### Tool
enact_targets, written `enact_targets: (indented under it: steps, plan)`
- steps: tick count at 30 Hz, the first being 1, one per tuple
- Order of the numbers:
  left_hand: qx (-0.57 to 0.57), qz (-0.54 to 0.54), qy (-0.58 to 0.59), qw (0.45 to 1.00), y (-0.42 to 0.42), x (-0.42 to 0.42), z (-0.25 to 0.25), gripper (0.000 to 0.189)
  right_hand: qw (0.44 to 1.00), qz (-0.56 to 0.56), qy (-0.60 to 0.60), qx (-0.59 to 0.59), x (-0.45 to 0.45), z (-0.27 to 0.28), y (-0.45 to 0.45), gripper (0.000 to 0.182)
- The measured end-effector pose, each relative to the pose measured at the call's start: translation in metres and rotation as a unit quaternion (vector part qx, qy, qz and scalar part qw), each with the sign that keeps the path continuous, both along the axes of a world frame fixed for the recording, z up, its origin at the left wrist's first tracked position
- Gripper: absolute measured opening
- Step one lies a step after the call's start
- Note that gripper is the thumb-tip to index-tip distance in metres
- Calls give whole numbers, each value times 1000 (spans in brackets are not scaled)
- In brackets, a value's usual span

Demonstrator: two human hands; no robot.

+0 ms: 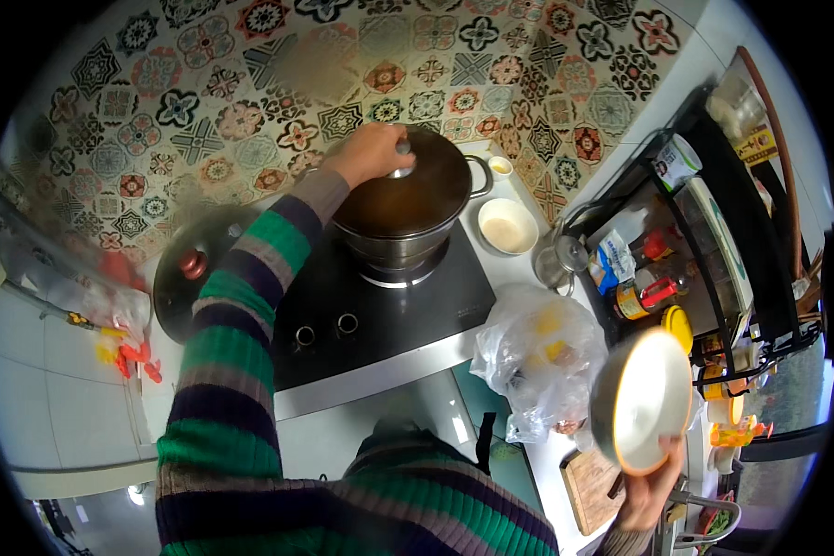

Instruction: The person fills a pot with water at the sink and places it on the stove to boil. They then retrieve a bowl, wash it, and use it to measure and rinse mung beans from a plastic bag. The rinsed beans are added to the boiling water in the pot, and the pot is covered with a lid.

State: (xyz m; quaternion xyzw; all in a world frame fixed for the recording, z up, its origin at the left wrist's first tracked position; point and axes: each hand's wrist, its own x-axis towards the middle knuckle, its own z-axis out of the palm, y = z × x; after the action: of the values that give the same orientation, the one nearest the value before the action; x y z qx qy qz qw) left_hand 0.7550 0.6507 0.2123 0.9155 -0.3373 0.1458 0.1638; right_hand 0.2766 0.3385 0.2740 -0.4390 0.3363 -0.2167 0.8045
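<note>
My left hand (pixel 372 153) grips the knob of a glass lid (pixel 427 194) on a two-handled steel pot (pixel 396 244). The lid covers the pot, and its glass looks brownish. Under the pot is a black cooktop (pixel 389 316) with two round knobs at its front left. Off to the right, my right hand (pixel 650 486) holds a large bowl (pixel 652 403) by its rim, tilted so that its pale inside shows. The bowl has an orange-yellow edge and a grey outside. No food can be seen in it.
A small cup (pixel 500 168) and a white bowl (pixel 507 226) stand right of the pot. A clear plastic bag (pixel 542 354) lies by the cooktop, near a wooden cutting board (pixel 587 497). A rack (pixel 698 243) holds jars and packets. Another lid (pixel 181 292) rests at left.
</note>
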Motion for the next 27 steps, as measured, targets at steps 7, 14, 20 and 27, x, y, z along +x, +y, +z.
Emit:
enact_targets:
  steps: [7, 14, 20, 27]
  plan:
    - [-389, 55, 257, 883, 103, -27, 108, 21, 986, 156, -19, -50, 172, 8, 49, 50]
    - [-767, -182, 286, 545, 256, -32, 56, 42, 942, 264, -2, -208, 281, 6, 78, 55]
    - [-390, 192, -100, 895, 272, -133, 48, 36, 884, 278, -13, -375, 339, 11, 98, 64]
    - [-89, 352, -279, 889, 265, -169, 52, 29, 824, 270, -86, -491, 383, 16, 111, 67]
